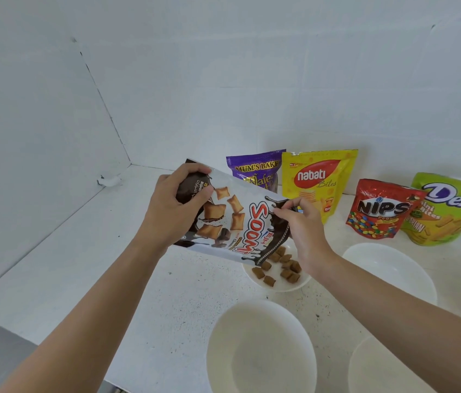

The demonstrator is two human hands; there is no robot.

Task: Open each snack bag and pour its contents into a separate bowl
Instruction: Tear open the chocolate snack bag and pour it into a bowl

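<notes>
The Soomi bag (232, 219) is held tilted in the air between the two hands, with its mouth turned down towards the right. Its bottom end is gripped by the left hand (172, 211), fingers and thumb curled round the dark corner. The top edge beside the mouth is pinched by the right hand (303, 234) between thumb and fingertips. Just beneath the right hand a white bowl (286, 287) is partly hidden by the bag and wrist, and brown pillow-shaped pieces (283, 268) lie in it.

The pour is judged to be under way. The mouth hangs near the bowl's left rim, so a sharper tilt by the left hand could send pieces over the rim onto the countertop (138, 279). A slip of the light pinch could let the mouth fold and block the flow, or swing aside.

Three empty bowls (260, 347) are set nearer than the hands and to the right. Beyond the hands stand a purple bag (255, 171), a Nabati bag (317, 177), a Nips bag (379, 211) and a Deka bag (450, 208), apparently unopened.
</notes>
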